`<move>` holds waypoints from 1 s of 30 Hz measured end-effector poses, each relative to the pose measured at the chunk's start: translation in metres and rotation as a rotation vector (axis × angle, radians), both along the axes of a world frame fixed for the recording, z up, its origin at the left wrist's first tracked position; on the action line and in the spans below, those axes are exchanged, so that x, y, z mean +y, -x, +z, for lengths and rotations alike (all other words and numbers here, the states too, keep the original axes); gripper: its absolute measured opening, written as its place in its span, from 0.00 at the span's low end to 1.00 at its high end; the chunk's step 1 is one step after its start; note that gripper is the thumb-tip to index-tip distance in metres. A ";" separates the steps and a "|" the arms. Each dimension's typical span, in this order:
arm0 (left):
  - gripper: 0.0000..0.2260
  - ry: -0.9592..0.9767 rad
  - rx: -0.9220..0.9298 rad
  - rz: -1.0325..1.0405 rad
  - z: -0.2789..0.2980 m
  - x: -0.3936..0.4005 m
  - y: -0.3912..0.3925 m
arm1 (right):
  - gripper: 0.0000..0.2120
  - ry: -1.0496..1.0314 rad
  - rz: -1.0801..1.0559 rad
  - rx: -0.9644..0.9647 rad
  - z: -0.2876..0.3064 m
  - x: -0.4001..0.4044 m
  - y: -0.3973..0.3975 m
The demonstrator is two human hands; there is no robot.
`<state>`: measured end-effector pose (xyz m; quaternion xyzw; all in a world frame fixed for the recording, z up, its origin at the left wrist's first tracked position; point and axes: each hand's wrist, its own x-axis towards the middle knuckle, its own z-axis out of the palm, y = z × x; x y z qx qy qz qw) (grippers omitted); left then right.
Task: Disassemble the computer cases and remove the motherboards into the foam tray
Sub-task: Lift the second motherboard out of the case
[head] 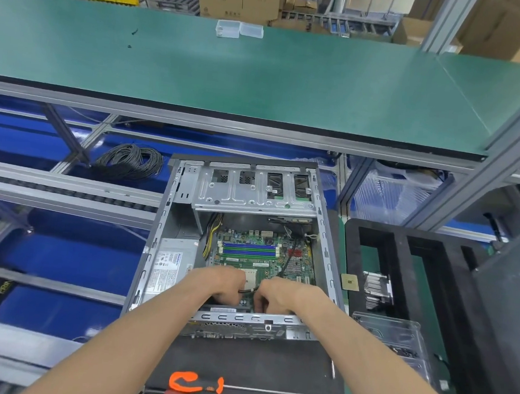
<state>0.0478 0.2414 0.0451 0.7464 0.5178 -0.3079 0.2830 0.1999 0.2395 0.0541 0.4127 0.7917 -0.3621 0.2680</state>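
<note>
Grey steel computer case (169, 221), green motherboard (260, 253) with blue RAM slots (248, 249), silver power supply (169, 261) with white label, black foam tray (404, 239), orange-black screwdriver (196, 383), green-topped shelf (231, 70), blue bins (61, 259)

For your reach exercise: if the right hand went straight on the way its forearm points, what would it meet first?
Probably the left hand: the right hand points up-left over the motherboard, both on one thin cable. Depth is unclear.

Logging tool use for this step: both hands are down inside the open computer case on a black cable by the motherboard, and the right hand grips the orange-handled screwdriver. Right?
Not quite. The head view shows the orange-handled screwdriver lying unheld in front of the computer case. The left hand and right hand both work at the black cable by the motherboard.
</note>
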 end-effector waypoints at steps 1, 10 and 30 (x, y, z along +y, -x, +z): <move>0.06 -0.001 0.005 -0.004 -0.001 0.000 -0.001 | 0.14 0.001 0.002 -0.002 -0.001 0.000 -0.001; 0.03 -0.161 -0.114 0.143 -0.008 0.008 0.001 | 0.15 0.001 -0.047 0.021 -0.002 0.000 -0.004; 0.14 -0.338 -0.130 0.330 -0.041 0.100 -0.009 | 0.14 0.054 -0.098 0.013 -0.009 0.003 -0.003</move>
